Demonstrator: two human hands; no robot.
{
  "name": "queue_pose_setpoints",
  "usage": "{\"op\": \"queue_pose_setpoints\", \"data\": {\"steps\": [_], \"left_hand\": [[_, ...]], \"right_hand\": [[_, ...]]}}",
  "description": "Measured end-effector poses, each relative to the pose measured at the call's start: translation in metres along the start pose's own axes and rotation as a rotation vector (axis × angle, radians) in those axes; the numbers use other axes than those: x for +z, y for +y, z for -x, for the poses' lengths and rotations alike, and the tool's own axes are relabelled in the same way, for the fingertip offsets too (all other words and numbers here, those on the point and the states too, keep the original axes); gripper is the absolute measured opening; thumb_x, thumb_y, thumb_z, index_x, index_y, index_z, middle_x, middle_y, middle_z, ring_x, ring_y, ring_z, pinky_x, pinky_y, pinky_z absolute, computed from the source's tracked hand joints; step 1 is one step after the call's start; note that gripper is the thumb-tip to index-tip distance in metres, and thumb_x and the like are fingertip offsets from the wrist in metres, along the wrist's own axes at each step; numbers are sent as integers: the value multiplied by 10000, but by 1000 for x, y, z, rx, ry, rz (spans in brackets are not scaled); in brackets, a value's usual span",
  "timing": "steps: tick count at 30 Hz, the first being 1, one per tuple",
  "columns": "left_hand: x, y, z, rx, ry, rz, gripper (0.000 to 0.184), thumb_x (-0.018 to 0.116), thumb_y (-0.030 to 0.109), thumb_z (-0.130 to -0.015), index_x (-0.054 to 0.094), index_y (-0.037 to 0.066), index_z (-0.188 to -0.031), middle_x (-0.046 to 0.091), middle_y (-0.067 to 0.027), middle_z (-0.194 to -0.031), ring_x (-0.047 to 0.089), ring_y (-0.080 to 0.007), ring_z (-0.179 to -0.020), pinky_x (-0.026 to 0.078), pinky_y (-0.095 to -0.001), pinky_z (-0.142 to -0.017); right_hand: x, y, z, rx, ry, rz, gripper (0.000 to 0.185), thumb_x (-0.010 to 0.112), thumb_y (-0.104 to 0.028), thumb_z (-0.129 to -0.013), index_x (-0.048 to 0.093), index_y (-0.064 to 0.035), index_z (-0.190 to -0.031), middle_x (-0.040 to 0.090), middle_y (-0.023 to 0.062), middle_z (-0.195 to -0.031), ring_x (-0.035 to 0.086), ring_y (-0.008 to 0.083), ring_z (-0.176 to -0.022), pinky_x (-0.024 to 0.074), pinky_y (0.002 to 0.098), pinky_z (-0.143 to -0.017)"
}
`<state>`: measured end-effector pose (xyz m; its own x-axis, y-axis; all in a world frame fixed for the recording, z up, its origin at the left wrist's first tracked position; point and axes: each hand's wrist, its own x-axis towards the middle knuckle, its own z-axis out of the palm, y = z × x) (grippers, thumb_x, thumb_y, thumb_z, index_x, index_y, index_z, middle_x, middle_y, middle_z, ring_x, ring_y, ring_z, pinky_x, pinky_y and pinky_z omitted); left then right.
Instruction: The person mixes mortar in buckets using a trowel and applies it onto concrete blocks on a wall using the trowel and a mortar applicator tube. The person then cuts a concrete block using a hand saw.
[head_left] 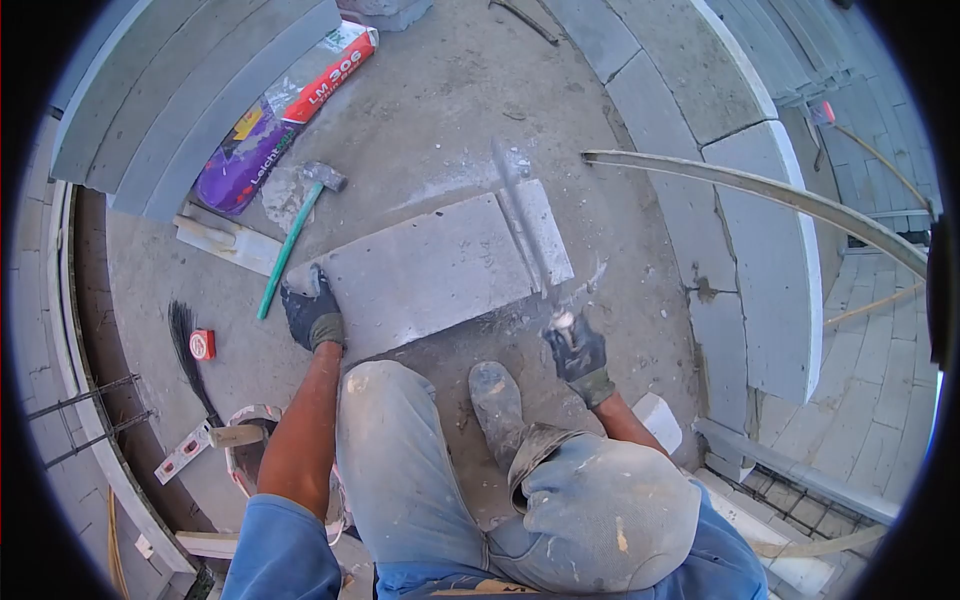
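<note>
A grey lightweight concrete block lies flat on the floor in front of my knees. My left hand, in a dark glove, grips the block's left end. My right hand, also gloved, is closed round the pale handle of a hand saw. The saw's blade, blurred by motion, lies across the block near its right end, along a cut line. Beyond the blade is the short end piece of the block. Pale dust lies around the cut.
A hammer with a green handle lies left of the block, near a mortar bag and a flat trowel. Further left are a brush, a red tape measure, a level and a bucket. Block walls stand at right.
</note>
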<state>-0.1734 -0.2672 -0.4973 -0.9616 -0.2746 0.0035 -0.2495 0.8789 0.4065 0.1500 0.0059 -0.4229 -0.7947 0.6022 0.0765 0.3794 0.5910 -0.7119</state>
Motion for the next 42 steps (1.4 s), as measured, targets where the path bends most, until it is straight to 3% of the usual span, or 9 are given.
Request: {"op": "queue_pose_setpoints", "data": {"steps": [6, 9, 10, 16, 21, 30, 33, 35, 42], "left_hand": [[0, -2, 2, 29, -1, 8, 804, 595, 633, -857, 515, 27, -1379, 564, -214, -1364, 563, -378, -1233, 447, -450, -1021], [3, -10, 2, 9, -6, -3, 812, 591, 640, -855, 512, 27, -1382, 560, -214, -1370, 560, -376, -1239, 443, -447, -1027], [6, -9, -1, -1, 9, -16, 814, 590, 643, -854, 512, 29, -1383, 559, -212, -1373, 561, -374, -1240, 443, -446, -1028], [-2, 0, 2, -5, -18, -27, 831, 571, 652, -861, 489, 33, -1409, 571, -212, -1361, 581, -374, -1216, 456, -453, -1011], [-2, -3, 3, 27, -36, -77, 842, 553, 658, -867, 480, 25, -1418, 557, -211, -1382, 575, -376, -1225, 448, -447, -1019], [24, -48, -23, 96, 31, -175, 857, 520, 698, -870, 537, -3, -1364, 603, -211, -1317, 596, -350, -1184, 460, -419, -989], [29, -46, -53, 145, -281, 149, 868, 541, 715, -867, 586, -41, -1292, 655, -194, -1210, 633, -291, -1051, 487, -393, -908], [15, -39, -52, -294, -399, 326, 887, 545, 739, -863, 616, -61, -1240, 678, -156, -1126, 625, -244, -951, 495, -382, -832], [26, -41, -76, -285, -629, 519, 1021, 404, 825, -857, 449, -9, -1443, 553, -167, -1371, 496, -288, -1271, 342, -391, -1119]], "right_hand": [[-40, -74, -40, -24, 320, -793, 331, 689, -265, -914, 555, -8, -1073, 654, 68, -809, 645, 189, -653, 528, 349, -585], [30, 48, 32, 106, 112, -474, 326, 684, -302, -916, 597, -20, -1054, 665, 134, -884, 663, 257, -713, 544, 379, -630], [47, 74, 47, 54, -55, 234, 299, 698, -282, -902, 613, -31, -1041, 674, 158, -898, 679, 296, -733, 542, 397, -638], [14, 16, 22, 85, -85, 107, 261, 711, -239, -879, 617, -43, -1025, 696, 164, -846, 706, 338, -772, 534, 408, -636], [-35, -75, -33, -115, 296, -191, 314, 685, -243, -905, 557, -14, -1078, 714, 122, -807, 720, 307, -719, 536, 378, -601], [69, 82, 63, 279, -141, 204, 396, 700, -340, -879, 597, -34, -1109, 690, 183, -861, 666, 384, -737, 512, 483, -650], [49, 109, 45, 257, -47, 218, 423, 711, -368, -866, 615, -64, -1144, 693, 148, -872, 663, 377, -747, 508, 488, -663], [36, 141, 35, 43, -56, 347, 469, 727, -406, -848, 623, -87, -1175, 693, 131, -929, 666, 361, -782, 513, 468, -674], [40, 78, -27, 79, -93, -118, 458, 761, -356, -827, 619, -99, -1179, 694, 123, -1101, 662, 312, -1023, 533, 443, -859]]}}
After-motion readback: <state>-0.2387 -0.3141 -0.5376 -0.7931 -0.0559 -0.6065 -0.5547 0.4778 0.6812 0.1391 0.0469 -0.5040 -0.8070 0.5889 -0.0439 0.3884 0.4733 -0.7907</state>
